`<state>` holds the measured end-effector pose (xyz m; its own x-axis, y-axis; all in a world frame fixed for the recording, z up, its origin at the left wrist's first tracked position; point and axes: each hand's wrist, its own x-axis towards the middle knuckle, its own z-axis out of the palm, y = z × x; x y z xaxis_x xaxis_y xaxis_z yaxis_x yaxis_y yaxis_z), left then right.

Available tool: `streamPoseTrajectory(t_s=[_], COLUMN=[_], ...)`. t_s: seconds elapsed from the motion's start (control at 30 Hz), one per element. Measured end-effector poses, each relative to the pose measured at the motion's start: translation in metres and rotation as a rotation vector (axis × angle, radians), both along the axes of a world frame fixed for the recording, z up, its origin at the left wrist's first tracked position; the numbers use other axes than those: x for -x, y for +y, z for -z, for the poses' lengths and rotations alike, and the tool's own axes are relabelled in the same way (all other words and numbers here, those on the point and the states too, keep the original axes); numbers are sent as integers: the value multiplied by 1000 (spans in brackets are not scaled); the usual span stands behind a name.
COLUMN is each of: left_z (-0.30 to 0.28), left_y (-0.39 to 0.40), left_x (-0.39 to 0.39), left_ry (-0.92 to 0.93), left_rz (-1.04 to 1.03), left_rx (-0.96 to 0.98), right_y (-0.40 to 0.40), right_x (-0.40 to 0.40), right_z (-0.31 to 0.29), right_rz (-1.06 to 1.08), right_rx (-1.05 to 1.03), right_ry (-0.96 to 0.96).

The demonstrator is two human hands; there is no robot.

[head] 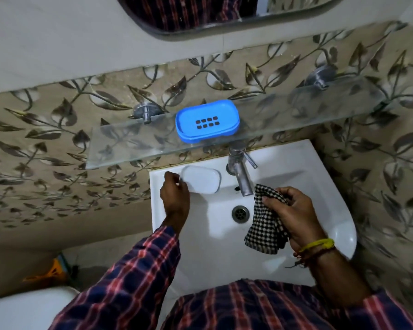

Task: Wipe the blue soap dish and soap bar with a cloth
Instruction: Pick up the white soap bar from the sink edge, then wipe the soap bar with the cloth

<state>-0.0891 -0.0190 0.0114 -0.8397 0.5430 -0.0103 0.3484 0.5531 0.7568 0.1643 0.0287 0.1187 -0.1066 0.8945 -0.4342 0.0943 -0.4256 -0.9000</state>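
The blue soap dish [207,120] sits empty on the glass shelf [119,148], its dark drain slots showing. A white soap bar [200,179] lies on the back left ledge of the white sink [296,163]. My left hand [174,196] touches the bar's left end with curled fingers. My right hand [293,210] hovers over the basin and grips a black-and-white checked cloth [265,225] that hangs down from it.
A chrome tap [239,170] stands at the back of the sink, between the soap and the cloth. The drain [240,213] lies in the basin's middle. A mirror [200,13] hangs above. Patterned tiles cover the wall.
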Motion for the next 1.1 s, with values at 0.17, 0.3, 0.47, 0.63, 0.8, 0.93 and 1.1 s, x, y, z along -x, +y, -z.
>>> streamPoseTrajectory(t_s=[0.17, 0.3, 0.47, 0.63, 0.8, 0.93, 1.1], left_z=[-8, -18, -42, -71, -94, -96, -110], left_y=[-23, -33, -33, -29, -34, -36, -30], left_x=[-20, -31, -42, -61, -91, -104, -96], left_ry=[400, 615, 383, -341, -483, -534, -468], left_rz=[316, 387, 248, 81, 363, 566, 661], left_rx=[-5, -49, -172, -301, -414, -399, -414], right_y=[-4, -3, -6, -10, -4, 2, 7], right_x=[2, 5, 9, 20, 27, 27, 23], right_z=[8, 9, 7, 5, 1, -4, -15], right_rz=[-36, -121, -248, -298, -361, -397, -487], right_rx=[0, -190, -418, -517, -543, -399, -269], right_ry=[-21, -162, -350, -341, -245, -65, 176])
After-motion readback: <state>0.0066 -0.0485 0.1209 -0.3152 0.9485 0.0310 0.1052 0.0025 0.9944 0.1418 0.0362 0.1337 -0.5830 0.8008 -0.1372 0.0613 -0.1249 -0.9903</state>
